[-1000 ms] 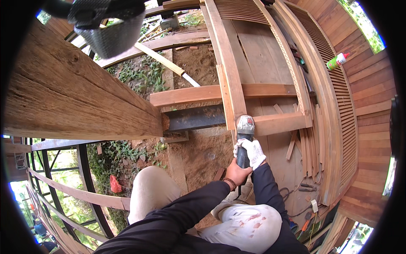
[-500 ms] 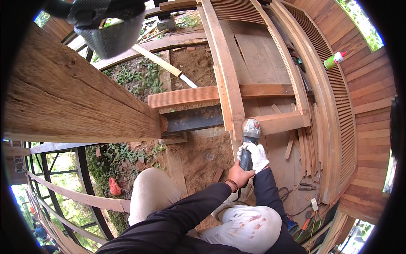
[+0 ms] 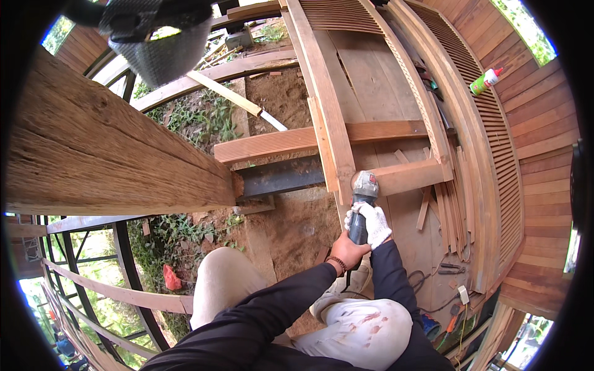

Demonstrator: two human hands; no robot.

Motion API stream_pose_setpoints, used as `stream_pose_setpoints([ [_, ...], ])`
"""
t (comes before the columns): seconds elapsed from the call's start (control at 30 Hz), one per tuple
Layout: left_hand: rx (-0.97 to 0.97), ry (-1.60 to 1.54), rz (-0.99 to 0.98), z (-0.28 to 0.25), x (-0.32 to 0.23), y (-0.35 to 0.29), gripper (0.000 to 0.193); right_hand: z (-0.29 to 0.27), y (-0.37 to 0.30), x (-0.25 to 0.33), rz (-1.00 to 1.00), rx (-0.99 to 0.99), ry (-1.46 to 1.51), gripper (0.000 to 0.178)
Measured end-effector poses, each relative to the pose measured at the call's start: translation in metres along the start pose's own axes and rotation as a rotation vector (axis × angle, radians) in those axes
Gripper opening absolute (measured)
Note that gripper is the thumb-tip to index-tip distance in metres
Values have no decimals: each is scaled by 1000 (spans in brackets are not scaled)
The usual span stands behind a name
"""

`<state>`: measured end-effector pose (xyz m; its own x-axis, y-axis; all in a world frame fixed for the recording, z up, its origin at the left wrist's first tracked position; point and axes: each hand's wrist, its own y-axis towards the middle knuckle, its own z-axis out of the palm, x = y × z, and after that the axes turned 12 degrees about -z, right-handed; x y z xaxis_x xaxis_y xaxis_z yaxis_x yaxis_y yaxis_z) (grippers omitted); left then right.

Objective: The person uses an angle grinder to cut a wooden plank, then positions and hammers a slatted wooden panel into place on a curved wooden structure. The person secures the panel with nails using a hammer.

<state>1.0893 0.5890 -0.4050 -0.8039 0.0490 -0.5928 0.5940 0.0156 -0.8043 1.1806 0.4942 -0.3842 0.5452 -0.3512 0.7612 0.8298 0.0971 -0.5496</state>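
An angle grinder with a silvery head and dark body rests at the near corner of a wooden frame, its head against the end of the long beam. Wrapped around the rear of its body is my left hand, bare, with a beaded bracelet at the wrist. My right hand, in a white glove, grips the body just behind the head. The grinder's disc is hidden from this view. A short crosspiece joins the beam to the right of the grinder.
A thick timber post slants in from the left. Thin wood strips and pliers lie at the right. A green bottle with a red cap rests on slats. A dark steel beam spans the soil.
The view has shifted slightly, so the surroundings sit a little differently in the picture. Both hands keep their hold on the grinder at the same beam corner.
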Motion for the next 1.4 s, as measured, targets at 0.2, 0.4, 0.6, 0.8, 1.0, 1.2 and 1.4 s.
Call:
stream_pose_setpoints([
  [0.2,-14,59,19,-6,-15,-5,65,3,2,7,-13,14,-33,17],
  [0.4,-46,138,20,-8,0,-1,65,1,-3,-4,32,-12,37,17],
  [0.6,49,110,-17,-11,-9,-6,66,-1,-5,-3,-1,-62,35,14],
  [0.8,130,296,45,5,0,-25,79,-24,-43,-5,-103,-167,188,11],
  [1.0,168,396,155,14,18,-43,83,-39,-78,-14,-174,-257,200,16],
  [1.2,175,528,234,19,22,-49,81,-58,-94,-34,-322,-336,90,29],
  [1.4,107,684,383,40,30,-51,77,-69,-98,-26,-382,-644,3,24],
])
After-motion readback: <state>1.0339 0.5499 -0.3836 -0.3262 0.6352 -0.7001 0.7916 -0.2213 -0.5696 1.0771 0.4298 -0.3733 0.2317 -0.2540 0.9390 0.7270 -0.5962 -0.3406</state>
